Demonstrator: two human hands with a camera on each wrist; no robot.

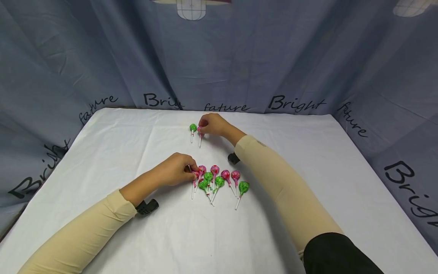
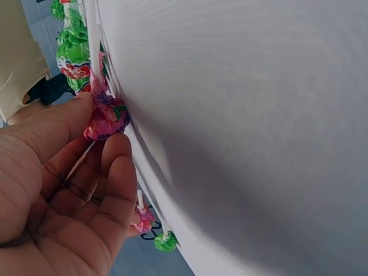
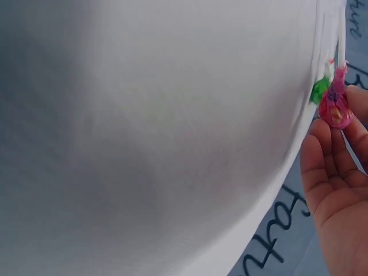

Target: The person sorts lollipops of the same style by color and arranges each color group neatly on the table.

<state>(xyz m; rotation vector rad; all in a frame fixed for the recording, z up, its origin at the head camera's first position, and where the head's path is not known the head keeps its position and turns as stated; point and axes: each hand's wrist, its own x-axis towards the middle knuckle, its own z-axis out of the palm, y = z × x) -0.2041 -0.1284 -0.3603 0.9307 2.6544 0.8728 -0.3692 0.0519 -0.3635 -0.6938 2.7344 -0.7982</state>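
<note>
Left hand (image 1: pixel 174 169): fingers nearly closed, pinching a pink-wrapped round lollipop (image 2: pixel 106 122) at the left end of the pink-and-green lollipop cluster (image 1: pixel 219 182).
Right hand (image 1: pixel 215 125): fingers pinching another pink-wrapped lollipop (image 3: pixel 335 109), beside a green-wrapped round lollipop (image 1: pixel 193 128) on the white-clothed bench (image 1: pixel 291 137).
Crowded sticks: sideways pulling could drag neighbours.

White cloth-covered table (image 1: pixel 205 239): plain white. On its middle: round pink-wrapped lollipops (image 1: pixel 225 174) and round green-wrapped lollipops (image 1: pixel 243 187) (red-and-white print noted on one green wrapper), all sticks white. Toward the table's far edge: one round green lollipop (image 1: pixel 193 127) and one round pink lollipop (image 3: pixel 335 110), the latter with dark blue marks. Behind the table: grey-blue fabric curtain (image 1: pixel 219 64), black lettering. Over the table: long beige fabric sleeves (image 1: pixel 287 194), plain; black cloth (image 1: pixel 337 253) borders the right one.
</note>
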